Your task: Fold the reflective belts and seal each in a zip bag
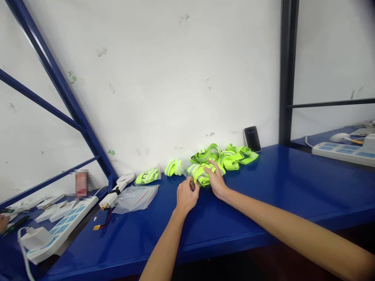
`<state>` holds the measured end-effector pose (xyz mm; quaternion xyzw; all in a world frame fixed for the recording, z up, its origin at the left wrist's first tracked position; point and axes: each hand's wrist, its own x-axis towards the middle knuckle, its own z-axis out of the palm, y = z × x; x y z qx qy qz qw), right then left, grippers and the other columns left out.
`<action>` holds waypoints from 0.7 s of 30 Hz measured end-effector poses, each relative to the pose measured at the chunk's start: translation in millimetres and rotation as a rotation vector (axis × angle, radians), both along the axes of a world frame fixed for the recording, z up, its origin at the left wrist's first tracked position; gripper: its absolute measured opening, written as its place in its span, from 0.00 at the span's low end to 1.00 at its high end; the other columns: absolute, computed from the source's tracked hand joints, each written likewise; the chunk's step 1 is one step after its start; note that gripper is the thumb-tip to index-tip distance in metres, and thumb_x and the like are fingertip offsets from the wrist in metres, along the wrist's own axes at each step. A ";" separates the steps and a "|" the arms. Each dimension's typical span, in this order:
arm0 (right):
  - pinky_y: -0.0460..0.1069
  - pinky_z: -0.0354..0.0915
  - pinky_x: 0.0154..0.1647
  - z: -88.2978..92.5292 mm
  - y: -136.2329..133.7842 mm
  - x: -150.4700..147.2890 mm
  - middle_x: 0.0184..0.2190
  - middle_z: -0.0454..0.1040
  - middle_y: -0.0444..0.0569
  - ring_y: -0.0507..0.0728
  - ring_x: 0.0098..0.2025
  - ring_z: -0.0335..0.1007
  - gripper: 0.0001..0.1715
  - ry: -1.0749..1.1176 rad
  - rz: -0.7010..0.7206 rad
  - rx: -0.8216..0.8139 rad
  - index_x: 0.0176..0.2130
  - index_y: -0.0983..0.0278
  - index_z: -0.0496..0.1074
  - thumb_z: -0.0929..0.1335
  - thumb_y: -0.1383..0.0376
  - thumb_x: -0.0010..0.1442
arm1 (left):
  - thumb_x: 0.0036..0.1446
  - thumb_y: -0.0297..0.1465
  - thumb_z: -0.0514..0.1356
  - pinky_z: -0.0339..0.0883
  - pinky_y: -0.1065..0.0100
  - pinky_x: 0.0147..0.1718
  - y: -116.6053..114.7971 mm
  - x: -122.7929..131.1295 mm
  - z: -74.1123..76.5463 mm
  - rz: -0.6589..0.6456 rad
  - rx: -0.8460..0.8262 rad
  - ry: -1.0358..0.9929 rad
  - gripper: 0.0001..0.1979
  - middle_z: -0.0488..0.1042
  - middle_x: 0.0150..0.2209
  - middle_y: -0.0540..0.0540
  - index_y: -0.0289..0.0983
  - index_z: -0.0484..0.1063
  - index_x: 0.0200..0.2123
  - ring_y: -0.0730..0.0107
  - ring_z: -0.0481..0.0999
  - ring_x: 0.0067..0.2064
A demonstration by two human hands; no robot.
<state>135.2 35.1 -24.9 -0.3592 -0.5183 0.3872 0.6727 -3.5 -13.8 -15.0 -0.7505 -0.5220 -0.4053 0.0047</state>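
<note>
A folded bundle of neon-yellow reflective straps (199,173) with silver stripes lies at the middle of the blue table. My right hand (217,181) is closed on its right side, thumb over the top. Clear plastic, apparently a bag (186,173), glints at the bundle's left end. There my left hand (187,194) is closed in a pinch, seemingly on the bag's edge; its fingertips are partly hidden. Loose reflective straps (238,157) sprawl behind and right of the bundle. A small rolled strap (173,168) and a bagged reflective strap (148,176) sit to the left.
Clear zip bags (137,198) lie left of my hands, beside a white handheld fan (125,179) and a battery with wires (108,201). A phone-like device (252,139) leans on the wall. Power strips (66,224) and blue posts flank the table (287,187). Another person's hand (4,223) shows far left.
</note>
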 end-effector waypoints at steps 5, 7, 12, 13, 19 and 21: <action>0.53 0.70 0.43 14.6 -15.2 3.9 0.44 0.75 0.48 0.61 0.45 0.72 0.29 0.087 0.237 -0.044 0.49 0.60 0.72 0.72 0.55 0.48 | 0.54 0.30 0.54 0.50 0.73 0.23 6.1 -10.9 -3.1 -0.008 0.074 -0.201 0.12 0.51 0.17 0.58 0.39 0.52 0.22 0.78 0.53 0.20; 0.53 0.71 0.41 18.1 -17.9 8.3 0.44 0.75 0.47 0.60 0.43 0.74 0.30 0.109 0.364 -0.086 0.49 0.58 0.71 0.74 0.55 0.47 | 0.54 0.29 0.54 0.48 0.73 0.23 4.8 -12.7 -2.5 0.030 0.129 -0.240 0.12 0.48 0.17 0.58 0.39 0.53 0.22 0.78 0.51 0.20; 0.52 0.73 0.35 21.3 -15.6 16.6 0.37 0.76 0.46 0.58 0.36 0.75 0.31 0.109 0.405 -0.109 0.46 0.61 0.72 0.77 0.58 0.42 | 0.54 0.29 0.53 0.47 0.72 0.23 -0.6 -11.7 1.6 0.060 0.193 -0.274 0.13 0.47 0.18 0.57 0.39 0.52 0.21 0.78 0.48 0.21; 0.52 0.73 0.34 22.2 -14.7 17.5 0.35 0.77 0.46 0.58 0.35 0.75 0.33 0.100 0.407 -0.115 0.47 0.61 0.71 0.78 0.58 0.41 | 0.54 0.29 0.53 0.46 0.72 0.23 -1.3 -11.1 2.3 0.068 0.202 -0.281 0.13 0.46 0.18 0.57 0.39 0.52 0.21 0.78 0.48 0.21; 0.52 0.73 0.38 31.4 -11.9 22.9 0.38 0.79 0.45 0.58 0.38 0.76 0.57 0.163 0.454 -0.192 0.63 0.54 0.56 0.79 0.65 0.39 | 0.54 0.28 0.52 0.45 0.71 0.23 1.6 -10.5 1.9 0.087 0.244 -0.271 0.15 0.47 0.18 0.56 0.38 0.49 0.19 0.78 0.47 0.21; 0.53 0.73 0.41 33.7 -10.1 26.8 0.38 0.79 0.47 0.58 0.40 0.76 0.58 0.194 0.485 -0.250 0.64 0.56 0.55 0.79 0.68 0.39 | 0.54 0.28 0.52 0.45 0.71 0.23 5.1 -11.9 0.1 0.067 0.245 -0.253 0.15 0.48 0.18 0.56 0.38 0.49 0.19 0.78 0.48 0.21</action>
